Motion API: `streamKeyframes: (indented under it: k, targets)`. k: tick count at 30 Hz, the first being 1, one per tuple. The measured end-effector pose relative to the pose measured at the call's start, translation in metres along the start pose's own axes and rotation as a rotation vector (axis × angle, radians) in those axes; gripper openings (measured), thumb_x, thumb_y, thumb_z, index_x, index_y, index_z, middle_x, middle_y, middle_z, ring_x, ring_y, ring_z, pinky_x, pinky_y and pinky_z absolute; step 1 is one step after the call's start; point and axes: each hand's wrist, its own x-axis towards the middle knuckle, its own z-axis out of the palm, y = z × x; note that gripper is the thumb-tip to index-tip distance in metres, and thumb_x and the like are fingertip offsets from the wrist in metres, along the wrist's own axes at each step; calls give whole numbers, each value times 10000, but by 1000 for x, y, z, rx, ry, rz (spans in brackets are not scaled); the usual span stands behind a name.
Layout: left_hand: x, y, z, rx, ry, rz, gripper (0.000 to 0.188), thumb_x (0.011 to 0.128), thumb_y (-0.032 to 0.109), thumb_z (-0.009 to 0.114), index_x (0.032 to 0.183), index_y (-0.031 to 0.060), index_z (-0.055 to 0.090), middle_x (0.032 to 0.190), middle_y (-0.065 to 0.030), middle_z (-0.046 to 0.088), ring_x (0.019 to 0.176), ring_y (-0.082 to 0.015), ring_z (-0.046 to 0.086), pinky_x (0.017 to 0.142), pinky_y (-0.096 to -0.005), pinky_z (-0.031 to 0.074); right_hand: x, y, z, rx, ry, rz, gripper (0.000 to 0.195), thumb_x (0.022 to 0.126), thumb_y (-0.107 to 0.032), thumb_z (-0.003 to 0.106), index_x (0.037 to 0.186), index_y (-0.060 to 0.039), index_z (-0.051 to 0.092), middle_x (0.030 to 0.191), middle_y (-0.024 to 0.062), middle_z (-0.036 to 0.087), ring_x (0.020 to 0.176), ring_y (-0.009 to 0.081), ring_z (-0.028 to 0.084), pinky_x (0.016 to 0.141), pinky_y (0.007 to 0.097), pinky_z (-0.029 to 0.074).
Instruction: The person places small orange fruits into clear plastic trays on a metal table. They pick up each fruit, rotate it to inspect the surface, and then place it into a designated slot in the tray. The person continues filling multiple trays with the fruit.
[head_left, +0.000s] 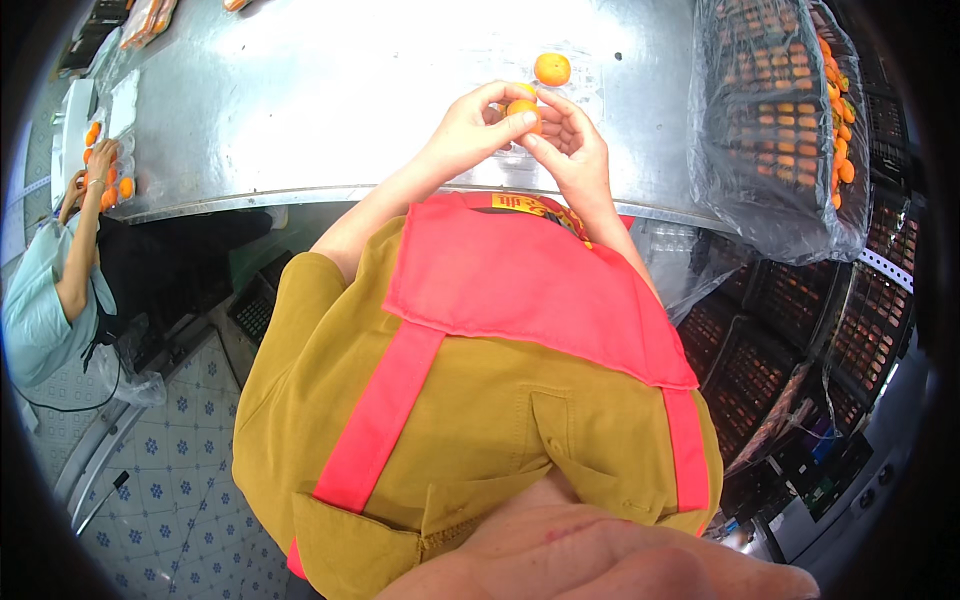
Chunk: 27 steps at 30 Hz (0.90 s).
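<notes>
Between my two hands, over a metal table (300, 97), is a small orange fruit (523, 112). My left hand (480, 124) has its thumb on the fruit's near side and its fingers behind it. The fingertips of my right hand (570, 139) touch or nearly touch the fruit's right side; its fingers are curled and partly apart. Another piece of yellow-orange fruit shows just behind, partly hidden by my fingers. Farther back, a whole orange fruit (552, 69) rests on what looks like a clear plastic tray, whose outline is hard to tell.
A plastic-lined black crate (757, 112) of orange fruit stands on the right, with stacked black crates (757, 375) below. At the far left, a co-worker's hands (97, 169) touch a clear tray of fruit. Packed fruit (148, 21) lies at the back left.
</notes>
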Motion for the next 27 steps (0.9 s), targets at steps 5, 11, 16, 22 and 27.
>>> streamKeyframes:
  k: [5, 11, 16, 22, 27]
  targets:
    - [0, 4, 4, 29, 88, 20, 234, 947, 251, 604, 1016, 29, 631, 849, -37, 639, 709, -74, 590, 611, -231, 495, 0, 8, 1, 15, -7, 6, 561, 813, -91, 728, 1321, -23, 501, 1126, 119, 620, 991, 157, 613, 833, 279, 495]
    - [8, -5, -6, 86, 142, 12, 281, 988, 266, 532, 949, 16, 655, 775, -27, 633, 625, -68, 576, 564, -220, 485, 0, 3, 4, 24, -22, 34, 572, 806, -93, 734, 1321, -19, 496, 1119, 120, 620, 970, 152, 615, 828, 275, 496]
    - [12, -12, -9, 82, 182, 84, 295, 1011, 253, 479, 1019, 16, 654, 869, -52, 661, 721, -108, 632, 624, -240, 531, 2, 7, 2, 81, -26, 32, 564, 812, -73, 723, 1322, -14, 488, 1126, 120, 612, 977, 160, 616, 847, 281, 506]
    - [13, -15, -13, 29, 205, 69, 226, 1001, 184, 480, 1080, 30, 626, 856, -49, 636, 701, -89, 623, 641, -231, 527, 3, 4, 2, 110, -33, 39, 565, 823, -66, 710, 1330, 2, 469, 1156, 144, 593, 1020, 183, 613, 881, 301, 507]
    - [13, -16, -14, -10, 178, 122, 240, 1002, 212, 484, 1141, 52, 596, 855, -31, 631, 730, -79, 613, 673, -224, 519, 3, 5, 0, 126, -37, 41, 575, 825, -68, 707, 1335, 12, 456, 1177, 155, 587, 1037, 191, 608, 899, 311, 504]
